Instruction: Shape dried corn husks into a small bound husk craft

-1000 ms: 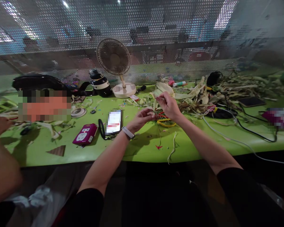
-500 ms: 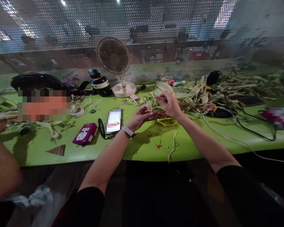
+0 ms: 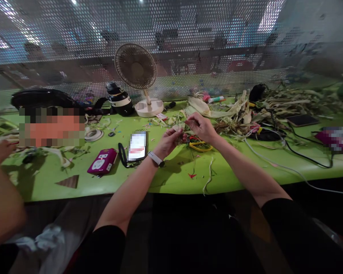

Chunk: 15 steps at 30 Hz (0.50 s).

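Above the green table (image 3: 160, 182), my left hand (image 3: 170, 142), a watch at its wrist, is closed on a small pale piece of plant leaf (image 3: 176, 128). Close beside it, my right hand (image 3: 202, 127) has thumb and forefinger pinched together at the same height; what they hold, if anything, is too small to make out. Below the right hand lies a yellow loop-shaped handle (image 3: 200, 147). Behind both hands rests a broad pale husk (image 3: 199, 106), with more wilted leaves (image 3: 240, 114) to its right.
On the left are a lit phone (image 3: 137, 146), a purple power socket box (image 3: 102, 162) and a tape roll (image 3: 93, 135). Behind stand a fan (image 3: 135, 66) and a black bottle (image 3: 120, 99). Cables (image 3: 303, 177) cross the right side. Another person's arm (image 3: 2, 186) reaches in at far left.
My hands have shifted slightly; the leaf piece sits lower and shows less between them. The other person's hand at far left has moved up into view over the table.
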Each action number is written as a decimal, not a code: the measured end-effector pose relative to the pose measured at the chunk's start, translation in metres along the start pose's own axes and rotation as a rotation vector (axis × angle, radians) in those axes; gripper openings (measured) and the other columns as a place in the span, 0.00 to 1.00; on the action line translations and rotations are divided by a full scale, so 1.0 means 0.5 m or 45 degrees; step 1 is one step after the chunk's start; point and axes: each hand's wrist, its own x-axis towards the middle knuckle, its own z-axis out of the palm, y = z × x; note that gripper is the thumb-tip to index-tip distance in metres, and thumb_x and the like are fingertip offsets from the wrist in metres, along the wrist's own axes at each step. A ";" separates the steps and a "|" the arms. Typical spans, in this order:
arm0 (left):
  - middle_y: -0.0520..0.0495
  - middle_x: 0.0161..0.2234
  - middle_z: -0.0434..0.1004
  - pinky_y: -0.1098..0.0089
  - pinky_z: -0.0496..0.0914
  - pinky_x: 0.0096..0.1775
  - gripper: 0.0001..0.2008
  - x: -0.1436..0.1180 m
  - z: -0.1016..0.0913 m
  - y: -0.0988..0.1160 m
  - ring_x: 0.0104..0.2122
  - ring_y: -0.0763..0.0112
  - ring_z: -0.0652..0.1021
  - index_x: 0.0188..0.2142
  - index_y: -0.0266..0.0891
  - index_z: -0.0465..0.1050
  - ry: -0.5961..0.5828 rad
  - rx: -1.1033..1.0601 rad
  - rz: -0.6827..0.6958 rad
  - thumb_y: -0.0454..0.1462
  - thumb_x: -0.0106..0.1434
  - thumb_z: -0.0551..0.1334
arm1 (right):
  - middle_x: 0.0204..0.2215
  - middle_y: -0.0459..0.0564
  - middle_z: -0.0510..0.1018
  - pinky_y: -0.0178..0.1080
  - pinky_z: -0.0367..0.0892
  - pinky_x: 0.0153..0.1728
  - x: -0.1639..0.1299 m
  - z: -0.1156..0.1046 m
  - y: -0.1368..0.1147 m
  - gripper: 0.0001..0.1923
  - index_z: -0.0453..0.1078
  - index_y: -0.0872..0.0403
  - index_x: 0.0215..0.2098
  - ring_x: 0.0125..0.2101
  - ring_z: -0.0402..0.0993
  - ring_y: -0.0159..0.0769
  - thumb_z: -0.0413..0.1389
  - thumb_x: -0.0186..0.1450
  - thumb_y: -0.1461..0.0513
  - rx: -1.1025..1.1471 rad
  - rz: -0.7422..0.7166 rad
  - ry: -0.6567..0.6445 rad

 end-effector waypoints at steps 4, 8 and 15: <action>0.53 0.23 0.78 0.77 0.72 0.28 0.12 -0.002 0.001 0.001 0.22 0.79 0.76 0.28 0.35 0.75 -0.022 0.026 0.050 0.35 0.47 0.76 | 0.22 0.43 0.65 0.36 0.54 0.27 0.003 -0.003 0.001 0.24 0.64 0.53 0.32 0.24 0.56 0.30 0.51 0.66 0.41 0.007 0.083 0.048; 0.52 0.27 0.80 0.75 0.72 0.28 0.17 -0.006 -0.005 0.006 0.24 0.77 0.77 0.32 0.35 0.77 -0.109 0.140 0.028 0.34 0.43 0.77 | 0.22 0.42 0.66 0.36 0.54 0.26 0.005 -0.004 0.000 0.25 0.65 0.53 0.31 0.23 0.56 0.30 0.53 0.64 0.40 0.010 0.119 0.056; 0.50 0.27 0.81 0.73 0.73 0.31 0.20 0.000 -0.029 0.004 0.25 0.75 0.78 0.37 0.35 0.78 -0.184 0.240 -0.079 0.36 0.44 0.77 | 0.22 0.43 0.68 0.36 0.54 0.27 0.006 -0.006 0.005 0.26 0.66 0.53 0.30 0.23 0.57 0.29 0.56 0.61 0.39 0.037 0.149 0.030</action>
